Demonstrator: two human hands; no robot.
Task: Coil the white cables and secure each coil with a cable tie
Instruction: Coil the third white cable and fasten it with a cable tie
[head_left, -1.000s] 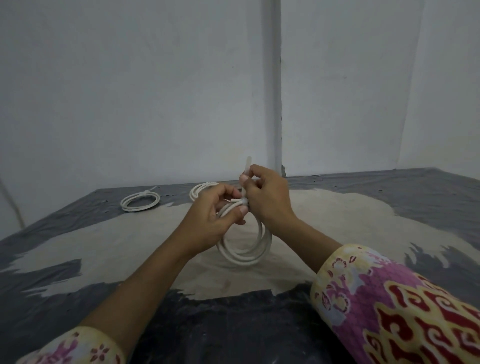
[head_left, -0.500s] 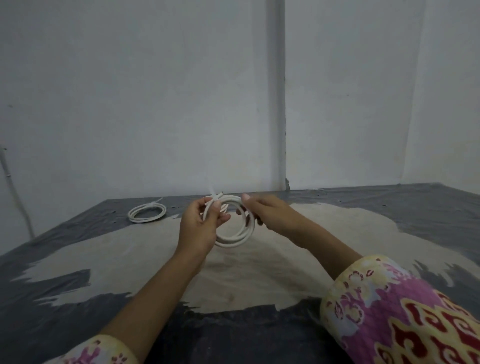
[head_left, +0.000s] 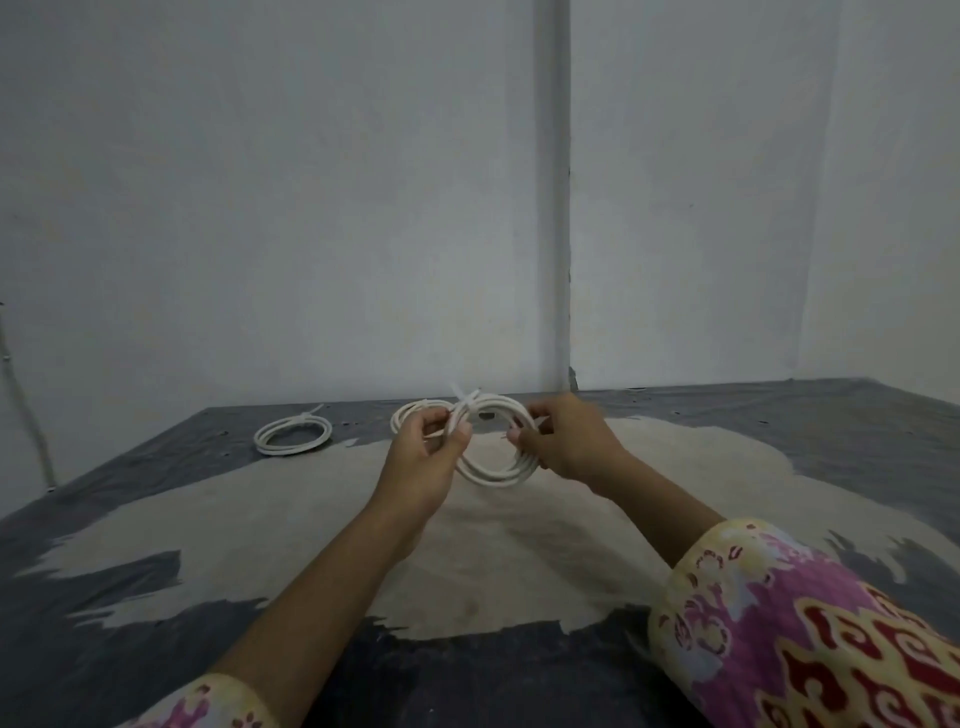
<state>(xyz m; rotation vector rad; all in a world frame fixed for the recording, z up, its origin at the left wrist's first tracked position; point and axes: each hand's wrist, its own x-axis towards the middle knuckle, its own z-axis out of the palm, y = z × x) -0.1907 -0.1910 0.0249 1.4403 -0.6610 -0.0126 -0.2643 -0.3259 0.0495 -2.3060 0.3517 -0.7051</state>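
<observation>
I hold a white cable coil (head_left: 493, 475) in the air above the table, between both hands. My left hand (head_left: 423, 462) pinches its upper left part, where a white cable tie (head_left: 464, 400) wraps the strands and sticks up. On the coil's right side, my right hand (head_left: 569, 441) grips the strands. A second tied coil (head_left: 293, 436) lies flat on the table at the far left. A third coil (head_left: 415, 413) lies farther back, partly hidden behind my left hand.
The table (head_left: 260, 519) is dark grey with a large worn pale patch in the middle. White walls stand close behind it. A thin cord (head_left: 23, 395) runs down the wall at the far left.
Both hands have lifted the coil and carried it away from me. My right hand has left the tie's tail and now holds the coil's right side. The coil hangs more level.
</observation>
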